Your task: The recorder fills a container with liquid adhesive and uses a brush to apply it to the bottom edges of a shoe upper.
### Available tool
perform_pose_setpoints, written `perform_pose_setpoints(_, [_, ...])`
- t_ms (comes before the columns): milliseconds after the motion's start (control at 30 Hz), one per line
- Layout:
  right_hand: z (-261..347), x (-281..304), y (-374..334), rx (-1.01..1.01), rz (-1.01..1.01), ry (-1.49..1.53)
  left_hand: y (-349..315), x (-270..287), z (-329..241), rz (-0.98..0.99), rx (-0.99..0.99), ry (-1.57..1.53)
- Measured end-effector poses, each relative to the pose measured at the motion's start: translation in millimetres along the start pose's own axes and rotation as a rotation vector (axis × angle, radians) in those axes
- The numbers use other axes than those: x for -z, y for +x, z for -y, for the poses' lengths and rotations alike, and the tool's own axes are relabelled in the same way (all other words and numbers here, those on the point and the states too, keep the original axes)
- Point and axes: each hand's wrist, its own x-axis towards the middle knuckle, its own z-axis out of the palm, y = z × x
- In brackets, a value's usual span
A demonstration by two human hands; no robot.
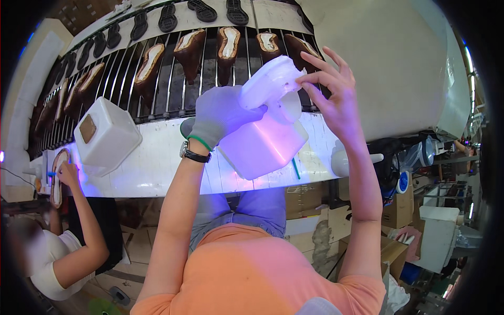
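Observation:
My left hand [223,113], in a grey work glove with a watch at its wrist, is closed around a white piece with a long rounded end [270,79]. Violet light washes over this piece, and I cannot make out its exact kind. At its right edge, the thumb and forefinger of my bare right hand [333,92] pinch together, while the other fingers stretch upward. Just below the held piece, a white box-like tub [265,149] stands on the bench. A rounded white form [290,106] shows between the piece and the tub.
Brown shoe uppers [228,50] stand on a roller conveyor beyond the bench [178,142], with black soles [168,18] in a row behind. To the left is another white tub [107,134]. A co-worker's hand [67,173] holds a shoe [59,181]. A thin teal stick [296,169] lies near the bench edge.

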Motion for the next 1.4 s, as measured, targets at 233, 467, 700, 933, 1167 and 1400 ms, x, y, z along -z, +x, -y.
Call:
perform_pose_setpoints(233, [15.4, -7.4, -12.3, -0.077, 0.009, 0.007, -6.6, 0.7, 5.2, -0.014, -0.001, -0.006])
perform_pose_setpoints(467, [24.7, -18.8, -15.2, 0.013, -0.123, -0.146, -9.5, -0.7, 6.6, 0.002, 0.011, -0.031])
perform_pose_setpoints(700, [21.4, -16.8, -7.3, 0.356, -0.223, -0.354, -9.9, -0.6, 8.2, 0.001, 0.006, -0.033])
perform_pose_setpoints(933, [16.7, -13.4, 5.3, 0.489, -0.110, -0.190, -12.8, -2.3, 12.6, -0.024, -0.021, 0.009])
perform_pose_setpoints(1167, [34.7, -9.8, 28.8, 0.270, 0.074, -0.114, -19.0, 4.2, 15.4, -0.043, -0.023, -0.052])
perform_pose_setpoints(1400, [32.7, 3.3, 53.6, 0.179, 0.071, -0.072, -20.4, 6.5, 12.6, -0.040, -0.012, -0.034])
